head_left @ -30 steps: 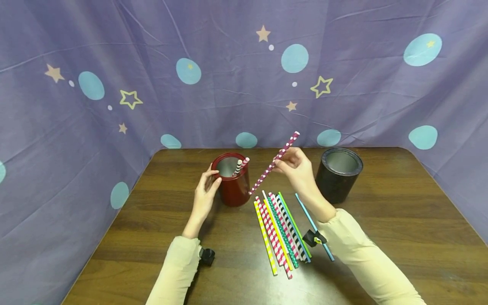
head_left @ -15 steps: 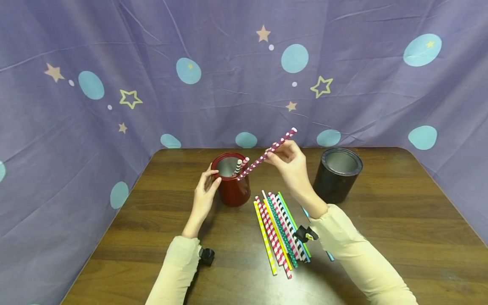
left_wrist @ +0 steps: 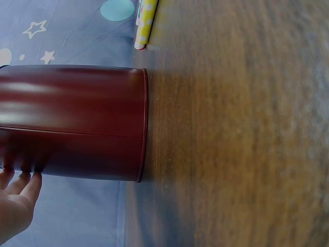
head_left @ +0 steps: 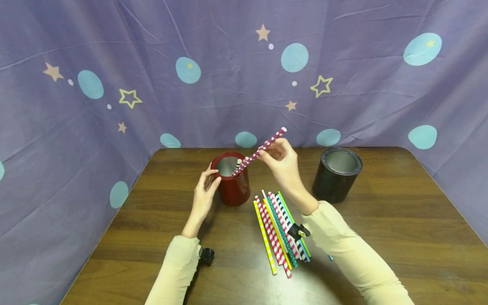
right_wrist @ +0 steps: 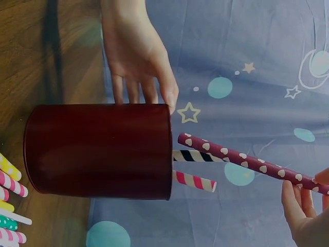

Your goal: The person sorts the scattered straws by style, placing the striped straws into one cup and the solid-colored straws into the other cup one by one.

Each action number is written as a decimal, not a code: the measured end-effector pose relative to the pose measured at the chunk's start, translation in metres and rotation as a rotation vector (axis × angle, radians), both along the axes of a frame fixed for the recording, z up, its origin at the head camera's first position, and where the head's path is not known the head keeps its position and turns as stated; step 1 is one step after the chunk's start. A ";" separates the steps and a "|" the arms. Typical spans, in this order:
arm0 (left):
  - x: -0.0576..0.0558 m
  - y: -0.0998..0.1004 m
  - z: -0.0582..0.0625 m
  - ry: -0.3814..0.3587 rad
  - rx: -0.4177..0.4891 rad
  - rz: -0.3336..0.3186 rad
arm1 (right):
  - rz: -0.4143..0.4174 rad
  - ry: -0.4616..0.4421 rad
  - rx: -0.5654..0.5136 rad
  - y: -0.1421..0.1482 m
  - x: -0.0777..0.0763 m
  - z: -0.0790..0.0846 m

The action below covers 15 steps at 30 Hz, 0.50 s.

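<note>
My left hand [head_left: 204,192] holds the dark red can [head_left: 235,192] at its left side, fingers along the wall and thumb by the rim. In the right wrist view, a black-and-white striped straw [right_wrist: 193,156] and a pink-and-white striped straw [right_wrist: 198,181] stick out of that can. A purple paper straw with white hearts [head_left: 270,142] is pinched in my right hand [head_left: 284,165], thumb against fingertips. It slants down to the left, its lower end over the can's mouth in the head view and just beyond the rim in the right wrist view [right_wrist: 187,139].
Several patterned paper straws [head_left: 276,233] lie side by side on the wooden table [head_left: 145,237] in front of the cans. A black can [head_left: 335,182] stands to the right, and a blue straw [head_left: 331,257] is mostly hidden under my right sleeve. A purple curtain [head_left: 213,106] hangs behind.
My right hand has carried the heart-patterned straw left and up, bringing its lower end from beside the red can to over its mouth. My left hand stays on the can.
</note>
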<state>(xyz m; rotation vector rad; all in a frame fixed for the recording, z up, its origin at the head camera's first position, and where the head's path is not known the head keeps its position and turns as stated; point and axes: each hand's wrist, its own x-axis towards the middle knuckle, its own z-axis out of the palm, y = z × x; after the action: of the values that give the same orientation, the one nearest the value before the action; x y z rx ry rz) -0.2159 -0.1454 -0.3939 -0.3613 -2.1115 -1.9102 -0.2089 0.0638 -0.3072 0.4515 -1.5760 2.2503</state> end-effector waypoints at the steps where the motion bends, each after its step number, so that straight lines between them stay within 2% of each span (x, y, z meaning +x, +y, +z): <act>1: 0.000 0.000 0.000 0.000 0.001 -0.001 | -0.005 -0.004 0.007 -0.001 -0.002 -0.001; 15: 0.000 0.000 0.000 -0.003 -0.009 0.002 | -0.091 0.013 0.110 -0.008 -0.015 -0.011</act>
<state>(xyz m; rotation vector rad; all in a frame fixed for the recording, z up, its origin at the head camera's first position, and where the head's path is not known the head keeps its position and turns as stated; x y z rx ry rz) -0.2159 -0.1454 -0.3942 -0.3577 -2.1222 -1.9020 -0.2238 0.0558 -0.3179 0.4141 -1.6850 2.0969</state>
